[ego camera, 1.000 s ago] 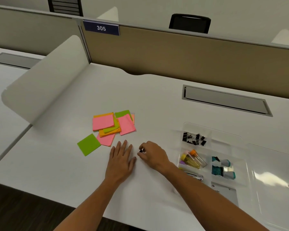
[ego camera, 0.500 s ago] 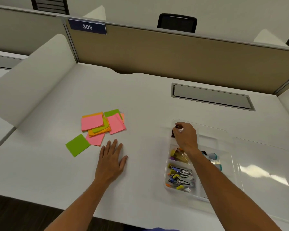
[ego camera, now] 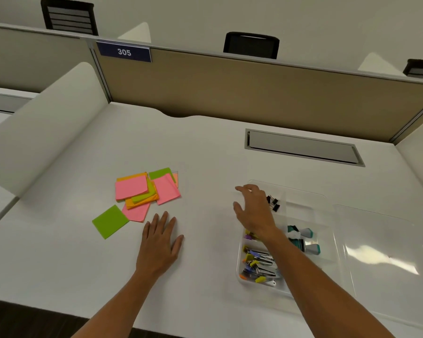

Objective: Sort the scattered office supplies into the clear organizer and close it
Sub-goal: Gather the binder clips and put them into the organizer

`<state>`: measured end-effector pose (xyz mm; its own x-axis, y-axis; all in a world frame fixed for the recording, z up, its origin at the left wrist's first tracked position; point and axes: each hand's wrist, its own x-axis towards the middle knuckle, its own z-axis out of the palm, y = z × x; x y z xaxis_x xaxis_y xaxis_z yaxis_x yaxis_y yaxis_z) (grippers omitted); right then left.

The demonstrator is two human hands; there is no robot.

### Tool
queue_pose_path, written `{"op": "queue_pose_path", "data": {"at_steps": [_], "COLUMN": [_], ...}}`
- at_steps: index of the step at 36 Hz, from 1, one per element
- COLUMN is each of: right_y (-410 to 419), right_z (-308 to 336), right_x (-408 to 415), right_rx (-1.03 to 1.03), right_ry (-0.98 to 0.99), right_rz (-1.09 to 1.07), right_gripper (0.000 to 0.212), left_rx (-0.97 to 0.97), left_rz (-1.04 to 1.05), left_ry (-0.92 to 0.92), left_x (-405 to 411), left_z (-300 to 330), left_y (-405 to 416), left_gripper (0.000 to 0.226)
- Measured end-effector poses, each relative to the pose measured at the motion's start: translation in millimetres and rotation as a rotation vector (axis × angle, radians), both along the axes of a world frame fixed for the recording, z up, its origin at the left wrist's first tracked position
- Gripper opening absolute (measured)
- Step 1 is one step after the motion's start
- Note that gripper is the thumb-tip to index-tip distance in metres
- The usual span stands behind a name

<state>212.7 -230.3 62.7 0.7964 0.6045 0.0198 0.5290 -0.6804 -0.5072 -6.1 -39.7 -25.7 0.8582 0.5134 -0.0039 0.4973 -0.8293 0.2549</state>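
The right hand's fingers [ego camera: 242,191] are spread and hold nothing, above the clear organizer [ego camera: 303,193]. The sticky notes [ego camera: 144,191] lie on the bench [ego camera: 59,252], just beyond the flat, empty left hand [ego camera: 160,242], which is nearer.

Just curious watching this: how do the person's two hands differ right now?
The left hand lies flat, palm down on the desk, near the sticky notes; the right hand is raised over the organizer's left edge. The left hand's fingers are straight and close together; the right hand's are spread and slightly curled. The left hand is away from the organizer; the right overlaps it, beside the black clips. Both are empty.
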Motion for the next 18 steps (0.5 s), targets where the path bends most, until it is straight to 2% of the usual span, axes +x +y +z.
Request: {"op": "queue_pose_path", "data": {"at_steps": [18], "right_y": [72], "right_z": [28], "right_x": [-42], "right_rx": [-0.012], "right_ry": [-0.006], "right_rz": [0.251], "right_gripper": [0.050], "left_rx": [-0.035], "left_rz": [-0.009], "left_ry": [0.016], "left_x": [-1], "left_z": [0], "left_y": [1], "left_gripper": [0.068]}}
